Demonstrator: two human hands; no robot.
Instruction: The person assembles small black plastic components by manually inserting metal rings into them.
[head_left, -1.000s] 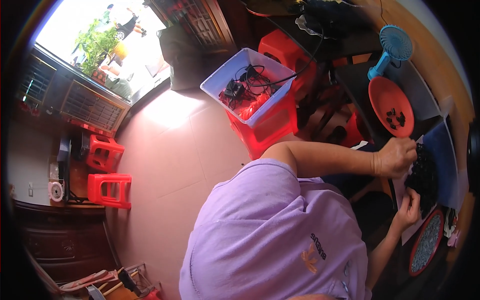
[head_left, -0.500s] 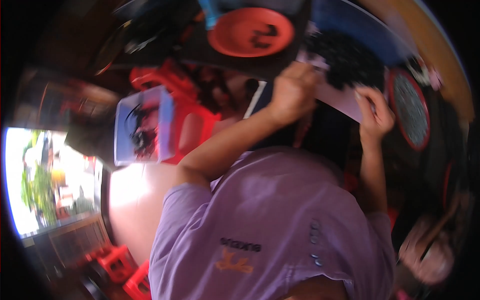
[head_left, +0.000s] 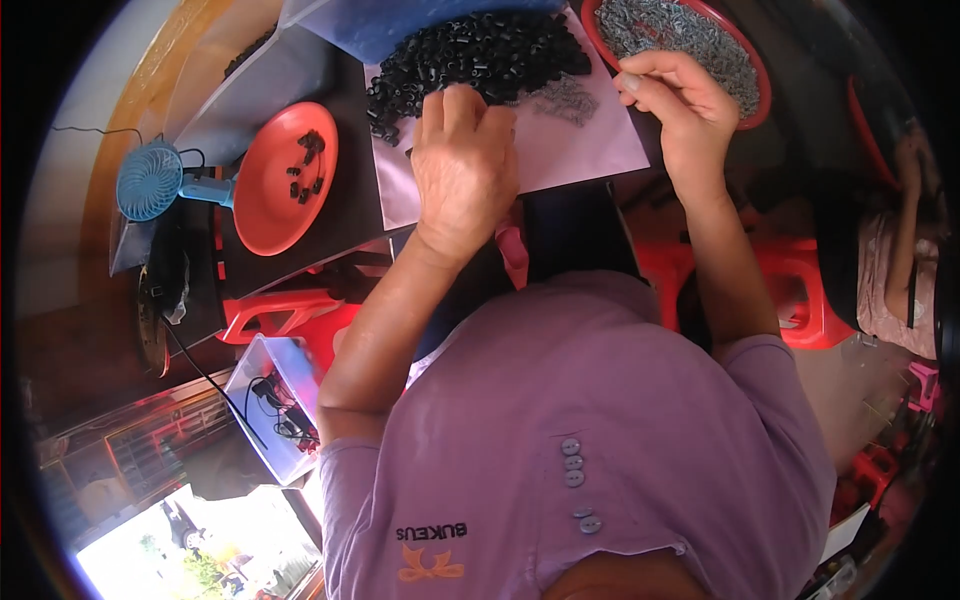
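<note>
My left hand [head_left: 465, 165] is closed, its fingertips curled down at the near edge of a heap of small black cylindrical parts [head_left: 470, 55]; whatever it pinches is hidden. The heap lies on a pale pink sheet [head_left: 590, 155] on the dark table. Beside the black parts sits a smaller pile of thin grey metal pieces [head_left: 565, 100]. My right hand [head_left: 690, 120] hovers over the sheet's right edge, thumb and index finger pinched together. Anything between those fingertips is too small to name. Behind it stands a red round tray [head_left: 762, 85] full of similar grey metal pieces.
At left, an orange-red plate [head_left: 265, 215] holds several black parts, with a blue handheld fan [head_left: 150, 180] against it. A clear plastic bin [head_left: 265, 350] with cables stands lower left, near red stools [head_left: 290, 315]. Another person's arm [head_left: 905, 215] shows at far right.
The view has swung, so the table and plate sit further left. My left hand has come to the heap's near edge; my right hand is now by the tray, still pinched.
</note>
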